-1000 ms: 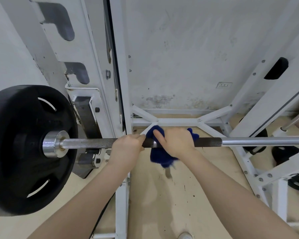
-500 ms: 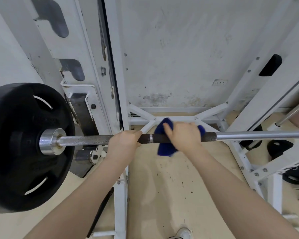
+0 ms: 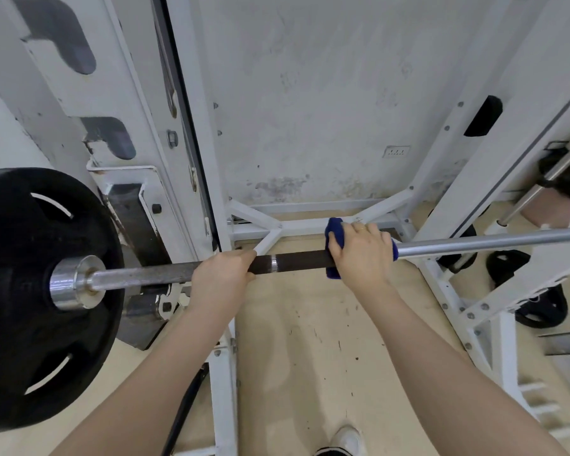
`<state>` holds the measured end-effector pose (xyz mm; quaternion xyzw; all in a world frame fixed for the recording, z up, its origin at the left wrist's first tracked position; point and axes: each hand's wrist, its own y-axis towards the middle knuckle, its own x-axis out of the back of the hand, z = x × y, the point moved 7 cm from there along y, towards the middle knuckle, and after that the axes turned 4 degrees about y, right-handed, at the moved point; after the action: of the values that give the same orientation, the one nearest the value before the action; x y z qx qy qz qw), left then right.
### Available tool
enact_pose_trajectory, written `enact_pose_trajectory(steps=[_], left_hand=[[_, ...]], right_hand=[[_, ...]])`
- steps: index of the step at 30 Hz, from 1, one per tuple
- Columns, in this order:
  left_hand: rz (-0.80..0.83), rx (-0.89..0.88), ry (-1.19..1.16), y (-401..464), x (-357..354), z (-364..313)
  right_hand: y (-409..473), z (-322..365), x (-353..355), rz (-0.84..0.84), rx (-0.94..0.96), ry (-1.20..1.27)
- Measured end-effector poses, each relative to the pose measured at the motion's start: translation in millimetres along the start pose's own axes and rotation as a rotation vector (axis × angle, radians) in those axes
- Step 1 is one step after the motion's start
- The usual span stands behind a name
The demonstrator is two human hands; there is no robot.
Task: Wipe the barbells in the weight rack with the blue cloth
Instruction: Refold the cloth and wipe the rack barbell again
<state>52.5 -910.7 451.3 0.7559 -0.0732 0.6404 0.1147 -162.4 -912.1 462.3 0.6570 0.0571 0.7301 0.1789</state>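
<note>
— Head view, centre of the frame: what is seen on the barbell?

— Two hands are seen on it. The left hand is wrapped around the bar left of centre, fingers curled over the top, just beside the dark knurled section with its bright ring mark.

— And the other hand?

— The right hand is closed over the blue cloth, and the cloth is pressed around the bar under the palm. Blue fabric is visible above the knuckles, below the hand and as a thin edge at the hand's right side, where the smooth chrome length begins.

— Where is the bar carried?

— It is laid almost level across the middle of the frame, rising slightly to the right edge. At the left, a black weight plate is mounted on the chrome sleeve. The bar is seated in the white weight rack, whose uprights fill the upper left and the right side.

— What else is shown?

— A stained white wall is seen behind the rack, with a small socket plate to the right of centre. A beige floor is seen below the arms. More black plates are stored low at the right, and the tip of a white shoe is caught at the bottom edge.
</note>
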Motion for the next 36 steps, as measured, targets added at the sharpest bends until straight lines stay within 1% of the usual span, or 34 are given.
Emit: enact_pose_trajectory(steps=[2,3,4,6,8,9,10,12,13,15,16,19,21,22,23,24,26,28,29,30,33,34,36], left_hand=[[0.004,0.016,-0.001,-1,0,0],[0.004,0.020,-0.004,-1,1,-1],[0.003,0.019,-0.007,-1,1,-1],[0.007,0.016,0.003,-1,3,-3],[0.005,0.024,0.004,-2,5,-4],[0.004,0.032,-0.009,-3,7,-5],[0.005,0.041,-0.028,-4,7,-5],[0.018,0.054,-0.056,-4,7,-5],[0.026,0.058,-0.064,-3,8,-6],[0.031,0.067,-0.102,-1,12,-12],[0.032,0.064,-0.131,0,15,-18],[0.043,0.008,-0.176,7,16,-43],[0.052,-0.050,-0.160,13,11,-59],[0.058,-0.068,-0.146,16,8,-65],[0.063,-0.079,-0.134,17,5,-71],[0.057,-0.090,-0.131,17,3,-76],[-0.014,-0.110,-0.146,15,2,-83],[-0.065,-0.087,-0.150,15,4,-86],[-0.066,-0.062,-0.146,16,4,-86],[-0.053,-0.032,-0.143,17,3,-85],[-0.026,0.035,-0.142,16,2,-83],[-0.024,0.047,-0.141,15,2,-83],[-0.002,0.083,-0.141,14,0,-83]], right_hand=[[-6,21,2,-0.044,-0.015,-0.019],[-12,40,-1,-0.084,0.025,0.001],[-20,61,-5,-0.131,0.096,0.015],[-34,90,-8,-0.133,0.248,0.042],[-28,86,-6,-0.117,0.342,0.040],[-22,73,-4,-0.125,0.348,0.011],[-14,54,-1,-0.123,0.306,-0.009],[1,8,1,-0.048,0.119,-0.027],[3,-10,2,-0.044,0.032,-0.027],[1,-13,3,-0.088,-0.035,-0.017],[-1,-3,3,-0.089,-0.022,-0.006],[-6,33,1,-0.099,0.151,0.023],[-2,32,2,-0.099,0.309,0.015],[2,21,3,-0.090,0.353,0.013],[7,2,2,-0.076,0.338,0.012],[13,-22,1,-0.061,0.267,0.016],[18,-67,5,-0.067,0.068,0.029],[18,-82,11,-0.135,-0.028,0.047],[16,-73,12,-0.151,-0.035,0.070],[13,-56,14,-0.159,-0.006,0.108],[-1,4,16,-0.174,0.195,0.210],[-6,14,15,-0.167,0.262,0.214],[-9,13,14,-0.131,0.395,0.210]])
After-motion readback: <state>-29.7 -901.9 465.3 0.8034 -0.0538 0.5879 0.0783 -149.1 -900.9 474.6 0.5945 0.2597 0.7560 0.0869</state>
